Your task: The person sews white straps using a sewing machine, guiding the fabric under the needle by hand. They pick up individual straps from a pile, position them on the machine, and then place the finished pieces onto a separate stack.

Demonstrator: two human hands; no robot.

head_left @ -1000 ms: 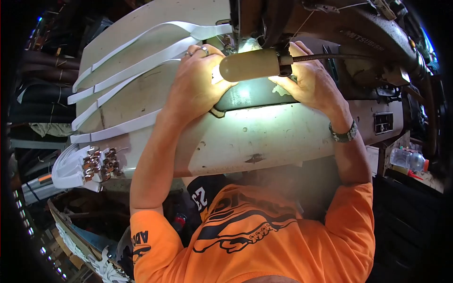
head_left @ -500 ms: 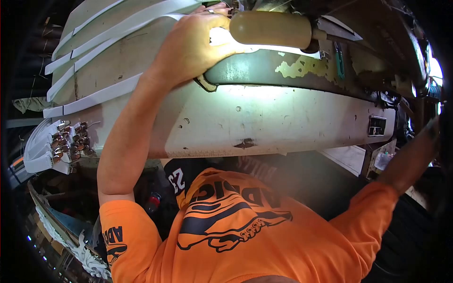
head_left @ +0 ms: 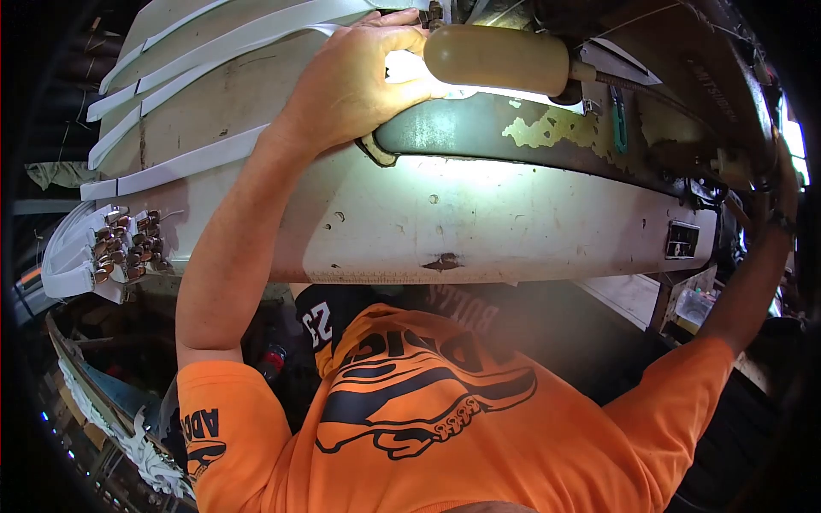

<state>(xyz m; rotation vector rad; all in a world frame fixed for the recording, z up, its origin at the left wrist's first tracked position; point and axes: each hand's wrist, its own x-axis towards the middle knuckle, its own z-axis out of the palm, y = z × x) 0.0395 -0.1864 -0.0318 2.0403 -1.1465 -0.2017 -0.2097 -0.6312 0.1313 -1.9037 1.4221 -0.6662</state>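
Observation:
My left hand (head_left: 363, 73) is at the needle end of a sewing machine (head_left: 496, 60). Its thumb and fingers curl around a brightly lit spot and press on a white strap (head_left: 256, 47), which runs in from the left. The strap's end under the fingers is hidden. Far to the right, my right hand (head_left: 784, 175) is raised beside the machine's right end, close to the wheel side. That hand is dim and at the edge of view, so its fingers do not show clearly.
More white straps lie across the worn table (head_left: 513, 214). A bundle of straps with metal clips (head_left: 120, 248) hangs at its left end. A green-handled tool (head_left: 617, 120) rests by the machine, and a switch box (head_left: 682, 239) sits in the table's right side.
My right hand has moved up to the machine's right end. My left hand stays on the strap, nearly still; the view has shifted slightly.

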